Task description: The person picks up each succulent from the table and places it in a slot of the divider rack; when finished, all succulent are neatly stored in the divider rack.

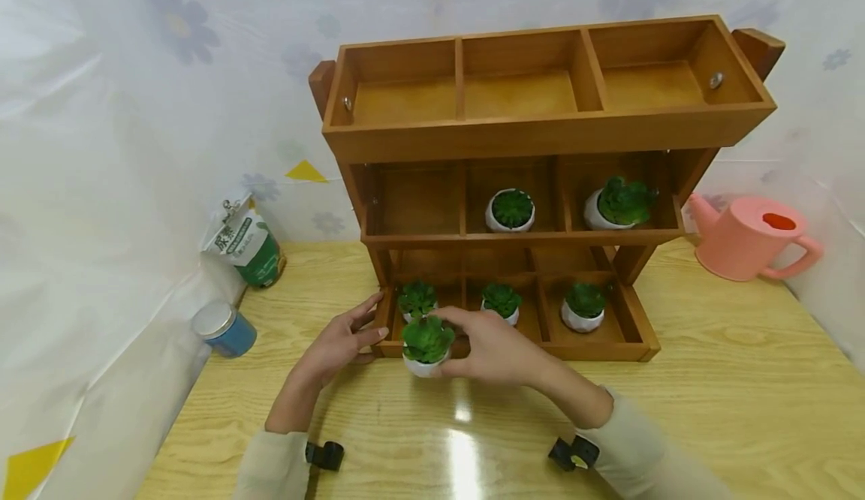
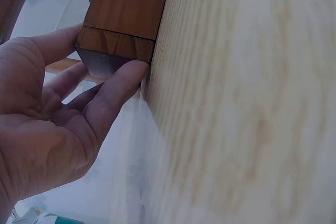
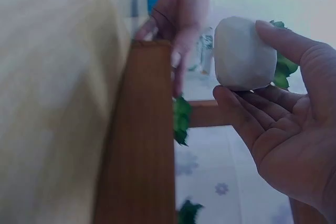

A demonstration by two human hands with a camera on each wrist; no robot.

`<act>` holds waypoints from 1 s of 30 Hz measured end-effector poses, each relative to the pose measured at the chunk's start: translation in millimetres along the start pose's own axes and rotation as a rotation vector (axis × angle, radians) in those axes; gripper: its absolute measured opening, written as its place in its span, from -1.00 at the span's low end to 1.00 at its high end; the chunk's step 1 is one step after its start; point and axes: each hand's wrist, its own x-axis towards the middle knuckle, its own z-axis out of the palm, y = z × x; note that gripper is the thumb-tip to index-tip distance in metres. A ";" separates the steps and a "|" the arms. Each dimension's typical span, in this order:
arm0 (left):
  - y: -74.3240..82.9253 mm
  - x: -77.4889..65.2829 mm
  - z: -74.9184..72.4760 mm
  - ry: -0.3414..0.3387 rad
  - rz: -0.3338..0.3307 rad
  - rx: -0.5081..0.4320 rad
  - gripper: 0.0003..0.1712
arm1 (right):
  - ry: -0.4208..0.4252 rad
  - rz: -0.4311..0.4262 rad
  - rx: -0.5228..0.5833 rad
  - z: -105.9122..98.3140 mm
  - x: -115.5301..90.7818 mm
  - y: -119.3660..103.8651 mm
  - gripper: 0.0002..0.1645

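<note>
My right hand [image 1: 496,346] pinches a small potted succulent [image 1: 426,342] between thumb and fingers. The white faceted pot [image 3: 244,53] shows in the right wrist view, held from its side and base. It is just in front of the bottom tier of a three-tier wooden shelf [image 1: 595,351], near the left compartment. My left hand [image 1: 338,342] grips that tier's left front corner [image 2: 118,45], thumb and fingers on different faces. Behind the held plant, a succulent [image 1: 417,297] sits in the left compartment, another succulent [image 1: 501,301] in the middle one and a third succulent [image 1: 584,307] in the right one.
On the middle tier stand two more succulents, one central [image 1: 510,209] and one at right [image 1: 618,202]. The top tier [image 1: 541,128] has three compartments. A pink watering can [image 1: 746,237] is at right; a green-white pouch [image 1: 251,248] and blue jar [image 1: 230,332] are at left.
</note>
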 end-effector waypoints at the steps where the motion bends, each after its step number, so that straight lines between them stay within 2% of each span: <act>1: -0.3 0.1 -0.3 -0.002 0.001 0.001 -0.19 | 0.005 -0.008 -0.002 -4.0 -0.4 -1.1 -0.19; 10: -1.8 -0.1 -1.4 -0.006 0.010 0.004 -0.19 | 0.050 -0.047 -0.038 -36.6 -2.9 -8.5 -0.23; 17: -3.3 -0.6 -1.6 -0.003 0.012 0.000 -0.19 | 0.090 -0.055 -0.024 -54.2 -5.0 -12.9 -0.28; 23: -2.6 -0.1 -0.9 -0.004 0.006 0.001 -0.19 | 0.129 -0.023 -0.019 -67.4 -4.9 -17.9 -0.29; 30: -0.6 -1.4 -0.9 -0.003 0.015 0.005 -0.20 | 0.187 0.000 -0.022 -78.0 -0.9 -25.7 -0.22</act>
